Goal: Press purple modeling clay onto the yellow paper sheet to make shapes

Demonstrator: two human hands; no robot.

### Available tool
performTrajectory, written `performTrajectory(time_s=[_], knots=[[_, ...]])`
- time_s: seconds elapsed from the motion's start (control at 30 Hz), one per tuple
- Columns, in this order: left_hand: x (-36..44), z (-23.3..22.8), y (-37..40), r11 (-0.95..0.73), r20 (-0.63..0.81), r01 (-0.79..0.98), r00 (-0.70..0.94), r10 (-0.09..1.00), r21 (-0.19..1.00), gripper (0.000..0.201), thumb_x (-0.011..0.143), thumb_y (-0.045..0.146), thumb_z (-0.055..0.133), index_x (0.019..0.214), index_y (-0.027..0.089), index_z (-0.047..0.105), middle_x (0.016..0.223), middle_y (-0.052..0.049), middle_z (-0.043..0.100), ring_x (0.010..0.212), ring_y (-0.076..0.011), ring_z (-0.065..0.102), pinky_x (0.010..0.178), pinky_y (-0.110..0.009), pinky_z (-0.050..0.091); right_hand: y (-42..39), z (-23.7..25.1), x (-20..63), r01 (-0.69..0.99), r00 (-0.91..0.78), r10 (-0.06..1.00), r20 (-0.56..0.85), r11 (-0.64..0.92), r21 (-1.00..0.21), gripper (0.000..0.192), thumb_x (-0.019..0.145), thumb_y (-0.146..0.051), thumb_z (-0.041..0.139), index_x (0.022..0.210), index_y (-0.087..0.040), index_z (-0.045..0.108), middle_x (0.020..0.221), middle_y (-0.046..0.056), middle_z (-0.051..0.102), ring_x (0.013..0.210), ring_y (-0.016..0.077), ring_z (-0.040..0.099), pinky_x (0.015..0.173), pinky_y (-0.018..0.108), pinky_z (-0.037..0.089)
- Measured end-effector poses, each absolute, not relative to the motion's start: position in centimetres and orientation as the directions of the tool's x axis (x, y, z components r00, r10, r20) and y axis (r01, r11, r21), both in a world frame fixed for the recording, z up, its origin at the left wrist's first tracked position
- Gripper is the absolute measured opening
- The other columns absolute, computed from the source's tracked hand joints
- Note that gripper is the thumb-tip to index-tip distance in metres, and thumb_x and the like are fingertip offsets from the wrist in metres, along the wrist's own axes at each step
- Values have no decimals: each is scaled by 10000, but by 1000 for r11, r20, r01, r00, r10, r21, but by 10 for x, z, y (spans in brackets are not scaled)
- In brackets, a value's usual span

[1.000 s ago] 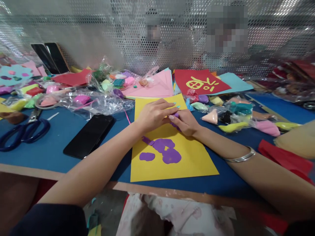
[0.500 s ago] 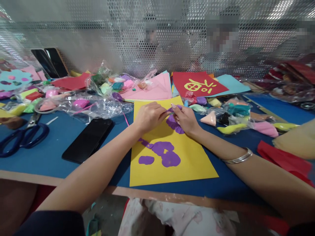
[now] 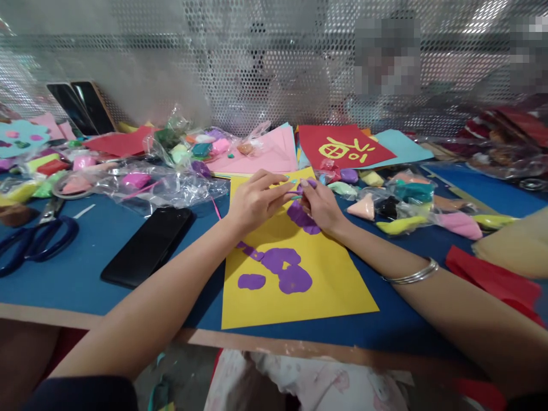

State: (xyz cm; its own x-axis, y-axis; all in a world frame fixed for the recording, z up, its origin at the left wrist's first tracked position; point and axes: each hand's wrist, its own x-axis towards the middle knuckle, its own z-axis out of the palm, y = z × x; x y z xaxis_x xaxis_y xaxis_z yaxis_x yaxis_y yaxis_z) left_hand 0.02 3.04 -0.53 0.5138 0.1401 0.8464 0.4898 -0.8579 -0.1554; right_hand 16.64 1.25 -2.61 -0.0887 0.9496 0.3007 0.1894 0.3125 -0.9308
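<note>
Two bare forearms reach in over the near edge of a blue worktop (image 3: 55, 294), slanting inward until the hands nearly meet above the far half of a yellow sheet (image 3: 325, 302). Flat purple shapes (image 3: 280, 260) lie on the sheet's near half. A black phone (image 3: 148, 248) lies left of the sheet. The right hand (image 3: 321, 206), with silver bangles (image 3: 415, 274) on its forearm, is clamped, thumb uppermost, on a small purple piece (image 3: 314, 182) above the sheet's far half. The left hand (image 3: 259, 197), back upward, points its fingers rightward at that piece; whether they grip it cannot be told. Pink paper (image 3: 278, 149) lies beyond the sheet.
</note>
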Motion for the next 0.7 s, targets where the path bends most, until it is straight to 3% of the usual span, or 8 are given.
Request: performTrajectory(time_s=[0.23, 0.4, 0.47, 0.57, 0.7], knots=[[5, -9, 26, -897, 810, 415, 572, 127, -153, 279, 812, 311, 516, 998, 124, 609, 959, -79, 668, 868, -131, 578, 777, -261, 494, 3, -30, 163, 102, -187, 932, 312, 334, -937, 490, 795, -642, 256, 623, -198, 373, 485, -59, 329, 399, 50, 292, 389, 207, 232], [4, -11, 28, -890, 783, 444, 588, 202, -104, 279, 831, 284, 483, 1005, 99, 597, 917, -91, 675, 810, -136, 602, 734, -264, 500, -5, -21, 163, 376, -276, 904, 327, 414, -829, 461, 801, -591, 340, 589, -184, 390, 468, -46, 386, 406, 48, 335, 399, 210, 222], [5, -11, 27, -877, 754, 475, 602, 261, -76, 287, 824, 272, 492, 1023, 87, 583, 894, -97, 672, 797, -145, 605, 711, -263, 496, -6, -20, 163, 386, -276, 898, 342, 429, -816, 431, 811, -562, 354, 619, -181, 418, 485, -40, 428, 418, 53, 369, 410, 210, 249], [5, -10, 25, -839, 680, 543, 629, 375, -39, 244, 824, 289, 482, 925, 100, 599, 789, -84, 663, 723, -148, 601, 638, -251, 477, -4, -20, 162, 282, -245, 914, 322, 385, -878, 424, 794, -551, 403, 605, -174, 443, 477, -41, 415, 418, 55, 377, 407, 209, 266], [7, -8, 23, -767, 615, 639, 624, 481, -49, 294, 846, 343, 421, 799, 114, 600, 671, -71, 627, 596, -148, 569, 527, -242, 411, 1, -20, 159, 105, -156, 963, 219, 236, -966, 438, 719, -557, 506, 525, -179, 400, 415, -73, 295, 355, 35, 266, 354, 209, 189]])
